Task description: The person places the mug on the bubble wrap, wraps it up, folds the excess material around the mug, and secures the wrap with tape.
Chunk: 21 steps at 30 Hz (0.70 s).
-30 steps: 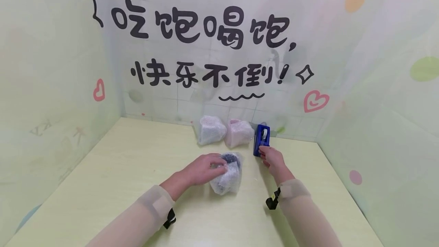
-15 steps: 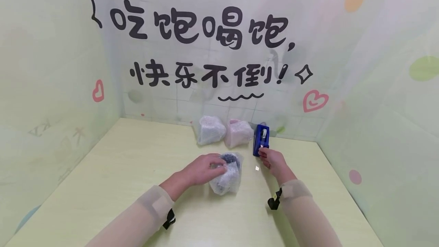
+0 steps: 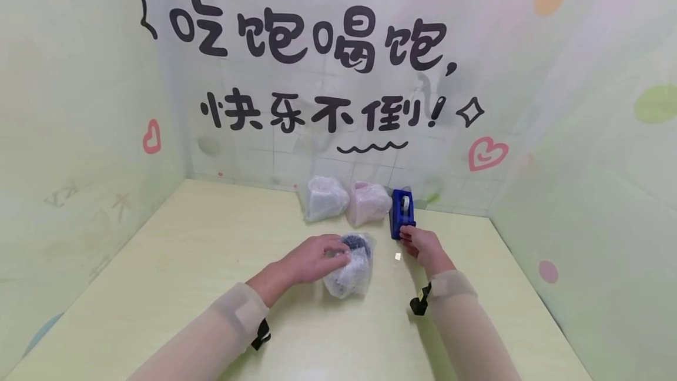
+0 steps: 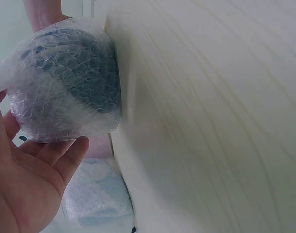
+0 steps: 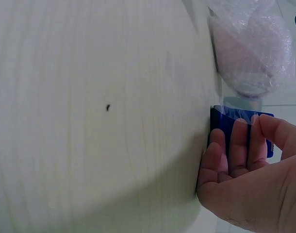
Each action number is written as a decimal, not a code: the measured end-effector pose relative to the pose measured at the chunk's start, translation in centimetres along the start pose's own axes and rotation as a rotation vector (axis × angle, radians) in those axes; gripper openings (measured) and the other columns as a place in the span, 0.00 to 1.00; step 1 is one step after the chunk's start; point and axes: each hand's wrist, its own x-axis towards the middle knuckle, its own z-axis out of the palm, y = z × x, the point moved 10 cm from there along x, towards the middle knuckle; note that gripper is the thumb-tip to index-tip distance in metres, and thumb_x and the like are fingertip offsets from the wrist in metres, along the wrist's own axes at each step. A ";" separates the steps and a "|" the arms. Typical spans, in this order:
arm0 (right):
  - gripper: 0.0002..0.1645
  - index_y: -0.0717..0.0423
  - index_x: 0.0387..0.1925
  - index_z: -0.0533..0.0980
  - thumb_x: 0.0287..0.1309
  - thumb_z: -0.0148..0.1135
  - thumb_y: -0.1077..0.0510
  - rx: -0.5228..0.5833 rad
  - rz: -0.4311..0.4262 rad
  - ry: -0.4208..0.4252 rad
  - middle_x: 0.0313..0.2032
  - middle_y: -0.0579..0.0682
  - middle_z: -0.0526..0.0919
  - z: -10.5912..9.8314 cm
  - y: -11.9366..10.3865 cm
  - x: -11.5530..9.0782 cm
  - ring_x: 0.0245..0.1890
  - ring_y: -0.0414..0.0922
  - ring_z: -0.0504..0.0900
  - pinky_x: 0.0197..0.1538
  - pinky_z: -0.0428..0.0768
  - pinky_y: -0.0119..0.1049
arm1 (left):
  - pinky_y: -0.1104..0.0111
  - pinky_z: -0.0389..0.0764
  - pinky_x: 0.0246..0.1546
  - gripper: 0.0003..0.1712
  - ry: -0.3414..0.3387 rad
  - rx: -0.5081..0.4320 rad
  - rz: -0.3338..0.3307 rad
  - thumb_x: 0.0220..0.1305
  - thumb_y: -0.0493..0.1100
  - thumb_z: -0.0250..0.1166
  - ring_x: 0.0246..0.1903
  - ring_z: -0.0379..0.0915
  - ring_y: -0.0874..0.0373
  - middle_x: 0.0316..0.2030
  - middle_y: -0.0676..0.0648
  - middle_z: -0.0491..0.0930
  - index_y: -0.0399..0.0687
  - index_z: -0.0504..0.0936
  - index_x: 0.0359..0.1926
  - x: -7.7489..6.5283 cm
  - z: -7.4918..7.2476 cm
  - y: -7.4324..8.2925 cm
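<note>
My left hand (image 3: 312, 260) grips a bubble-wrapped bundle (image 3: 349, 278) at the middle of the table, with its fingers over the top left side. Something dark blue and rounded shows through the wrap (image 4: 70, 82) in the left wrist view; its kind is hidden. Further right, my right hand (image 3: 425, 249) is at the near end of a blue tape dispenser (image 3: 397, 223). In the right wrist view, thumb and index finger pinch the end of clear tape (image 5: 235, 113), while the other fingers curl loosely in front of the dispenser.
Behind the bundle sit two more bubble-wrapped things, one whitish (image 3: 325, 200) and one pink (image 3: 368, 204), close to the back wall. A small bright fleck (image 3: 398, 256) shows on the table (image 3: 158, 263) below the dispenser. Printed side walls enclose the table.
A small bright fleck has appeared below the dispenser since a second ago. My right hand has shifted only slightly. The left hand keeps its hold on the bundle.
</note>
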 end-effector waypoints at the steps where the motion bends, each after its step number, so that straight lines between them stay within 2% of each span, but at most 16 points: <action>1: 0.20 0.65 0.59 0.81 0.75 0.68 0.56 -0.004 0.002 0.004 0.36 0.45 0.92 -0.1 0.0 0.1 0.39 0.40 0.87 0.49 0.79 0.33 | 0.43 0.67 0.82 0.27 0.000 0.000 0.000 0.79 0.56 0.60 0.77 0.70 0.35 0.71 0.36 0.81 0.44 0.88 0.64 0.0 0.0 0.0; 4: 0.15 0.62 0.54 0.84 0.74 0.68 0.55 -0.010 0.004 0.013 0.35 0.45 0.92 -0.2 -0.1 0.2 0.39 0.40 0.87 0.47 0.79 0.33 | 0.43 0.67 0.82 0.27 0.000 0.010 0.002 0.79 0.56 0.60 0.77 0.70 0.35 0.71 0.36 0.81 0.45 0.88 0.64 0.0 -0.1 0.1; 8: 0.14 0.61 0.52 0.84 0.73 0.68 0.55 -0.012 -0.001 0.022 0.34 0.44 0.92 0.0 -0.3 0.5 0.38 0.39 0.87 0.45 0.79 0.32 | 0.43 0.67 0.82 0.27 0.003 0.014 0.000 0.79 0.56 0.60 0.77 0.70 0.35 0.71 0.37 0.81 0.45 0.88 0.64 0.0 -0.2 0.0; 14: 0.21 0.65 0.59 0.82 0.71 0.68 0.57 -0.023 -0.004 0.030 0.36 0.45 0.93 0.2 -0.1 0.7 0.38 0.39 0.88 0.45 0.79 0.32 | 0.42 0.68 0.81 0.26 0.015 0.009 -0.005 0.78 0.56 0.61 0.77 0.71 0.35 0.70 0.37 0.82 0.45 0.89 0.63 -0.2 -0.4 -0.2; 19: 0.26 0.72 0.62 0.77 0.66 0.65 0.62 -0.105 -0.019 0.095 0.40 0.52 0.88 -0.3 0.4 0.8 0.37 0.42 0.82 0.41 0.78 0.32 | 0.43 0.68 0.81 0.27 0.008 -0.001 -0.005 0.78 0.57 0.61 0.77 0.71 0.35 0.71 0.37 0.81 0.45 0.88 0.64 -0.1 -0.2 -0.1; 21: 0.28 0.74 0.63 0.76 0.66 0.65 0.63 -0.136 -0.024 0.093 0.39 0.53 0.87 -0.4 0.5 0.9 0.36 0.42 0.80 0.41 0.78 0.32 | 0.43 0.67 0.81 0.27 0.004 -0.011 -0.004 0.78 0.57 0.61 0.77 0.70 0.35 0.71 0.36 0.81 0.45 0.88 0.64 -0.1 0.0 -0.1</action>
